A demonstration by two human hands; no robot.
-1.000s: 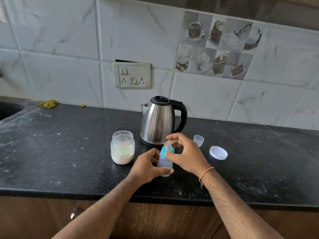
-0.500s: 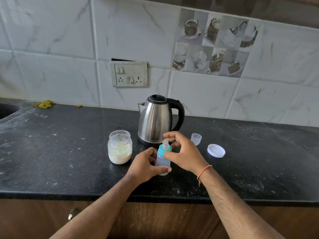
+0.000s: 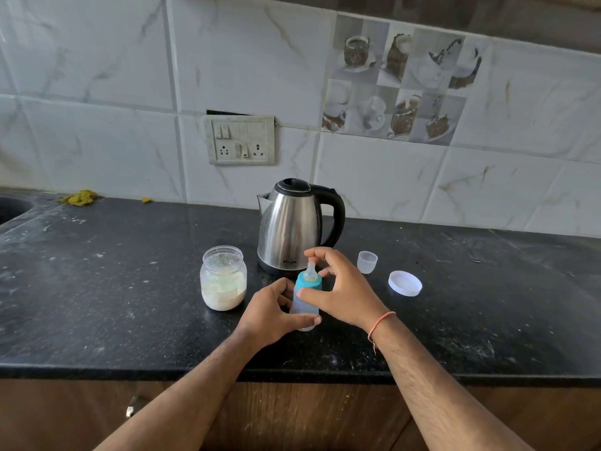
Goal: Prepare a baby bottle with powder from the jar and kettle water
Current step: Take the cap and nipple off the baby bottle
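Observation:
A small baby bottle (image 3: 305, 304) with a teal collar and a clear teat stands on the black counter (image 3: 97, 288) in front of the steel kettle (image 3: 294, 227). My left hand (image 3: 271, 312) grips the bottle's pale body from the left. My right hand (image 3: 341, 288) curls round the teal collar, thumb in front, fingers arched over the teat. The open glass jar (image 3: 222, 278), partly full of white powder, stands to the left of the bottle. The jar's white lid (image 3: 405, 283) lies flat at the right.
A small clear cap (image 3: 367, 262) stands between the kettle and the white lid. A sink edge (image 3: 13, 206) shows at the far left, with a yellow cloth (image 3: 79, 197) by the tiled wall. A switch panel (image 3: 239, 139) hangs above the kettle.
Both hands stay on the bottle in nearly the same pose. My right fingers have shifted slightly round the collar. The view has drifted a little.

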